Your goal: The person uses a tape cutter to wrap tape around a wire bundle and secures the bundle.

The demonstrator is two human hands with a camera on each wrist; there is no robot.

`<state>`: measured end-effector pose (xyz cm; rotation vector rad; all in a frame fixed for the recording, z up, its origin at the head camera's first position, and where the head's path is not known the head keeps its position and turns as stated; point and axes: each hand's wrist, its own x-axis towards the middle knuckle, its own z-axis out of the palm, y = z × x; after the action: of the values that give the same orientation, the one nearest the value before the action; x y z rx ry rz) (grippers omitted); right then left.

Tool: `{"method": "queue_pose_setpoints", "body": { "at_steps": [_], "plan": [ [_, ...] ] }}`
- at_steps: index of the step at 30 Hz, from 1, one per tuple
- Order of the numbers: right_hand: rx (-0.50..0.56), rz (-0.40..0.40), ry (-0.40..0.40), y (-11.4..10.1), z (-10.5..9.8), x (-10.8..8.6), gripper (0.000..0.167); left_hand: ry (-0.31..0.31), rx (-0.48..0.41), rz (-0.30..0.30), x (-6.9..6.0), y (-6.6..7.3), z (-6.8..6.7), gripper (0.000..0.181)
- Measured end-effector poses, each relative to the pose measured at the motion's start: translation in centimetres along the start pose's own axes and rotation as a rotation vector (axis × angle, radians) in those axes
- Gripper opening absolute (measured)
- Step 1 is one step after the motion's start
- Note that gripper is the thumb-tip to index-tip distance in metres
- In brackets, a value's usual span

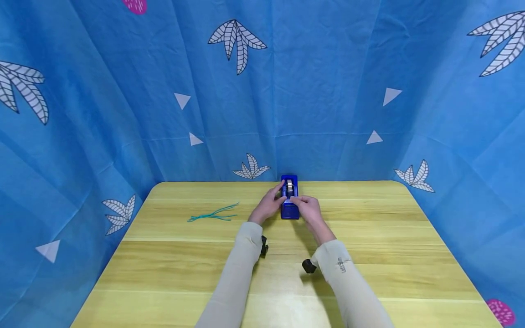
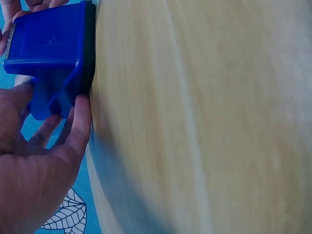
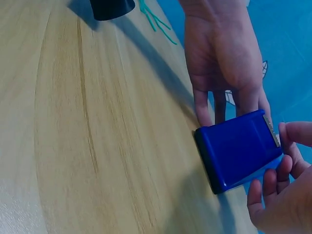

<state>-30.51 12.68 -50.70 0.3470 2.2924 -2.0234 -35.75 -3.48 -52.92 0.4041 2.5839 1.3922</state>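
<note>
A blue tape dispenser (image 1: 290, 212) stands on the table near its back edge, with a tape roll (image 1: 289, 185) in it. My left hand (image 1: 268, 205) holds the dispenser from the left; in the left wrist view its thumb lies over the top and its fingers along the side. The toothed cutter (image 3: 271, 130) shows at the dispenser's upper front edge. Right by that cutter, my right hand (image 1: 309, 209) pinches with thumb and forefinger at the tape's end, which is mostly hidden by the fingertips. The other right fingers are loosely bent beside the dispenser.
Several thin green cords (image 1: 213, 215) lie crossed on the wooden table (image 1: 172, 269), left of the hands. A blue patterned curtain (image 1: 324, 91) hangs behind and on both sides. Black wrist cameras sit under the left sleeve (image 1: 234, 273) and right sleeve (image 1: 348, 282).
</note>
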Motion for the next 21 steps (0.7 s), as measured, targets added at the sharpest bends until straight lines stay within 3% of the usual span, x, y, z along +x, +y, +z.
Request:
{"method": "queue_pose_setpoints", "body": {
  "at_steps": [8, 21],
  "plan": [
    [-0.006, -0.031, 0.013, -0.1, 0.2, -0.3, 0.034, 0.01, 0.021, -0.005, 0.1, 0.1, 0.2, 0.061],
    [0.017, -0.012, -0.022, 0.2, -0.1, -1.9, 0.038, 0.015, 0.042, 0.01, 0.1, 0.0, 0.3, 0.061]
  ]
}}
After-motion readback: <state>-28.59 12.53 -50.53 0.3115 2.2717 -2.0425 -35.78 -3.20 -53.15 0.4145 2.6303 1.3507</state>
